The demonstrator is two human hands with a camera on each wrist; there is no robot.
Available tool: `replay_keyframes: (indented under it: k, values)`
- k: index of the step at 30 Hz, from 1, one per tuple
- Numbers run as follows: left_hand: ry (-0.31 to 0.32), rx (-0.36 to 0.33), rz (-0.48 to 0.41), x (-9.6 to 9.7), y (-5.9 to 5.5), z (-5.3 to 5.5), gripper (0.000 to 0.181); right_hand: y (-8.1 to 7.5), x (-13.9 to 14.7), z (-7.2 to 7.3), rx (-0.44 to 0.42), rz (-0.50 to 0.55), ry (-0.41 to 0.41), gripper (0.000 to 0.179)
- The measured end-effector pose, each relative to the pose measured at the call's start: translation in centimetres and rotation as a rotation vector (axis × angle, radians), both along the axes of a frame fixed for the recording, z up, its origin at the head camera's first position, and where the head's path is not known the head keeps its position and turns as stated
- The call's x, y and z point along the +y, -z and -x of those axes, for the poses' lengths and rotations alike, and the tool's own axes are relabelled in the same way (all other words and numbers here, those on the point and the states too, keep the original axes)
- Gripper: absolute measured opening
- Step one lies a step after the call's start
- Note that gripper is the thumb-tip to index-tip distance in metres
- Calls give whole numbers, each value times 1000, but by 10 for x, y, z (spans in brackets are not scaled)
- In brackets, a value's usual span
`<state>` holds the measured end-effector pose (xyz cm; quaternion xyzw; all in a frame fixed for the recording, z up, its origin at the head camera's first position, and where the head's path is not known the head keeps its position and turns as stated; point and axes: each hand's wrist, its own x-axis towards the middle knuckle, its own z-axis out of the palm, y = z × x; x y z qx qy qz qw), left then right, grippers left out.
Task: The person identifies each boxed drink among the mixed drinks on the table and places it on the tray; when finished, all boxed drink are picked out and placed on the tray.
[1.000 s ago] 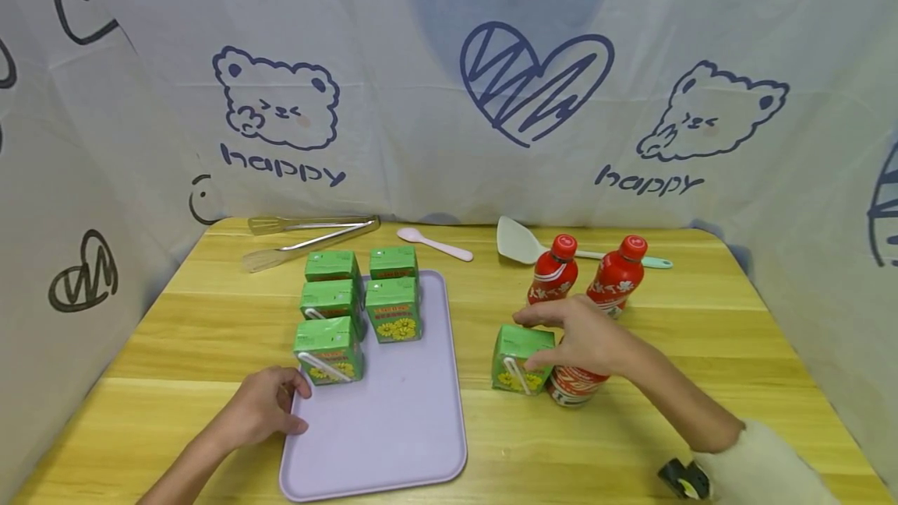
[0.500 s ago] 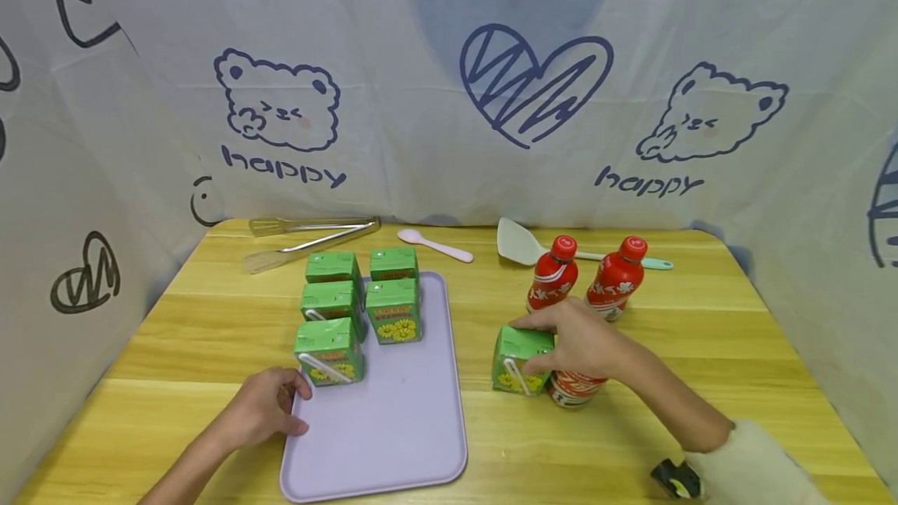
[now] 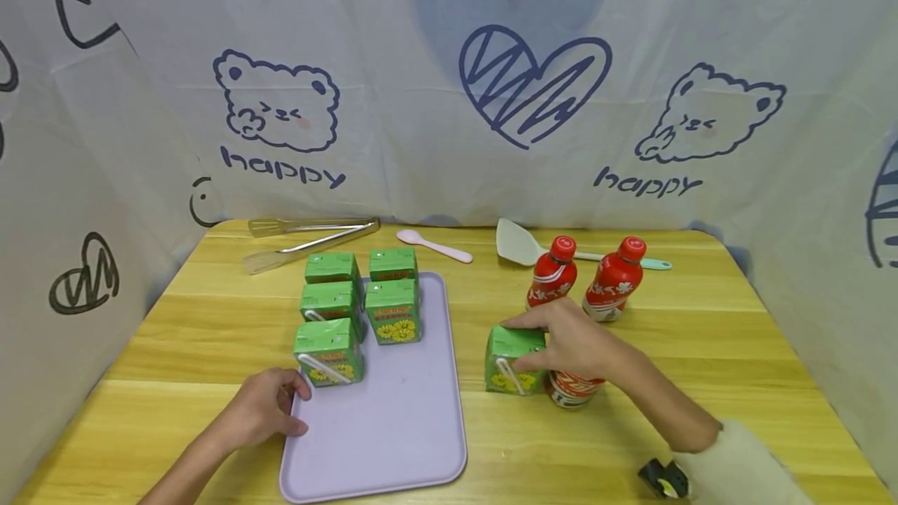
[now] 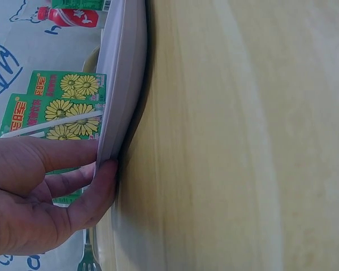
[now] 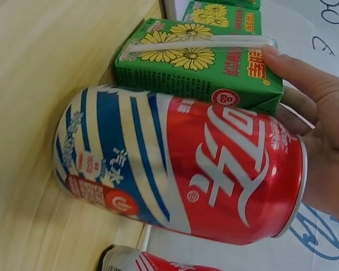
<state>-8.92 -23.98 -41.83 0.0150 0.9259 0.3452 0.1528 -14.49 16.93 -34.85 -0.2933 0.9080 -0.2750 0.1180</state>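
My left hand (image 3: pixel 263 409) pinches the left rim of a lilac tray (image 3: pixel 393 443); the left wrist view shows fingers on both sides of that rim. On the tray stand several green drink cartons with yellow flowers, the nearest carton (image 3: pixel 328 351) with a white straw on its front. Right of the tray, my right hand (image 3: pixel 575 337) grips another green drink carton (image 3: pixel 515 372) from above, thumb on the straw side. A red soda can (image 5: pixel 231 169) stands upright beside this carton, partly hidden under the hand in the head view.
Two red bottles (image 3: pixel 552 275) stand behind the right hand. A spatula (image 3: pixel 517 244), a pink spoon (image 3: pixel 435 245) and metal tongs (image 3: pixel 316 240) lie along the back of the table, near the cloth backdrop. A small black object (image 3: pixel 662 478) is by the right sleeve.
My right hand has closed onto the drink carton beside the can and shifted it slightly left. The left hand and tray stay in place.
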Motion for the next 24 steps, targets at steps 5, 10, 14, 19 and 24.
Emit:
replay_keyframes:
  k: [5,10,14,19,24]
  values:
    - [8,1,-6,0,0,0,36,-1,-3,-2,76,10,-8,49]
    - [9,0,1,1,0,1,36,-4,-9,-7,103,45,16,48]
    - [5,-7,5,1,0,1,36,-4,-16,-10,43,91,40,48]
    - [-1,-15,12,2,-1,1,36,-2,-26,-13,-2,128,62,47]
    - [-2,-17,12,1,-1,1,37,1,-38,-12,-11,184,56,47]
